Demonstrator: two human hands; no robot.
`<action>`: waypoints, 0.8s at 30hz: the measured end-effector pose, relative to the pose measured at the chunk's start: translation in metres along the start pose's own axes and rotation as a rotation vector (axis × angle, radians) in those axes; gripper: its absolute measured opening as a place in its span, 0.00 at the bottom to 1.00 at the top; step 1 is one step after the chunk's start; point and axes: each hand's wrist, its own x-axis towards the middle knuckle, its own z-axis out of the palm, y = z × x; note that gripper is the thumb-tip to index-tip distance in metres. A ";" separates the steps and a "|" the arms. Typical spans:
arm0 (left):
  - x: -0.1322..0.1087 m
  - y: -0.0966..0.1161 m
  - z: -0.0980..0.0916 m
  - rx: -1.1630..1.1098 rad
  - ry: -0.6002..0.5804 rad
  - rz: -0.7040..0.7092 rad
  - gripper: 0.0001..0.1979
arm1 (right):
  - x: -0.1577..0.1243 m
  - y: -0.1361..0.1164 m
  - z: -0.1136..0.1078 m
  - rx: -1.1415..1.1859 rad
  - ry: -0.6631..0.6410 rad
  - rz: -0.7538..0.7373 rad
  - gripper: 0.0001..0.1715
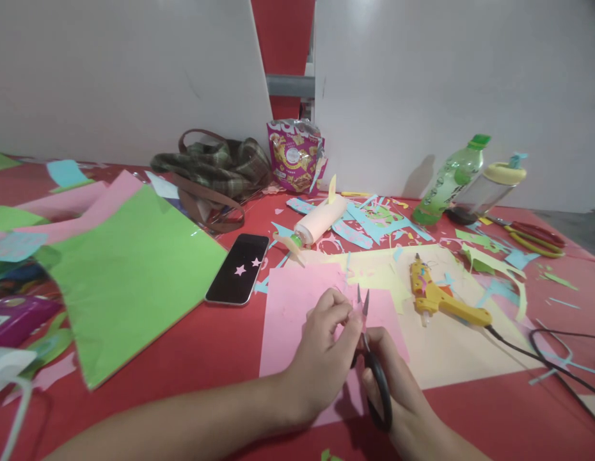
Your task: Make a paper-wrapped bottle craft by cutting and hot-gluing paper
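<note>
My right hand (398,384) grips a pair of scissors (382,397) by the black handles, the blades pointing away from me and slightly apart. Close against the blades, my left hand (326,349) is closed in a pinch; a small bit of pink paper seems to be at its fingertips, mostly hidden. Both hands are above a pink paper sheet (288,320) on the red table. To the left, two small pink paper stars (240,270) lie on a black phone (230,282).
A yellow glue gun (434,299) rests on a cream sheet (451,358). Behind are a paper-wrapped bottle (321,219), a snack bag (295,157), a plaid bag (225,166), a green bottle (448,182), a tumbler (492,192) and red-yellow scissors (532,237). Green paper (134,275) lies left.
</note>
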 end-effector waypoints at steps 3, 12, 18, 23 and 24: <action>0.000 0.000 0.000 -0.021 0.002 -0.003 0.17 | -0.001 0.000 0.003 0.013 0.025 0.034 0.15; 0.001 0.002 -0.001 -0.102 -0.004 0.002 0.15 | 0.000 -0.002 0.008 0.089 0.090 0.108 0.17; 0.001 0.001 0.001 -0.128 -0.002 -0.027 0.14 | 0.002 0.004 0.006 0.132 0.093 0.077 0.14; 0.001 0.002 0.000 -0.169 -0.011 -0.042 0.14 | 0.005 0.003 0.003 0.256 0.099 0.127 0.16; 0.001 0.002 0.000 -0.175 -0.017 -0.044 0.15 | 0.006 0.001 0.001 0.276 0.113 0.138 0.17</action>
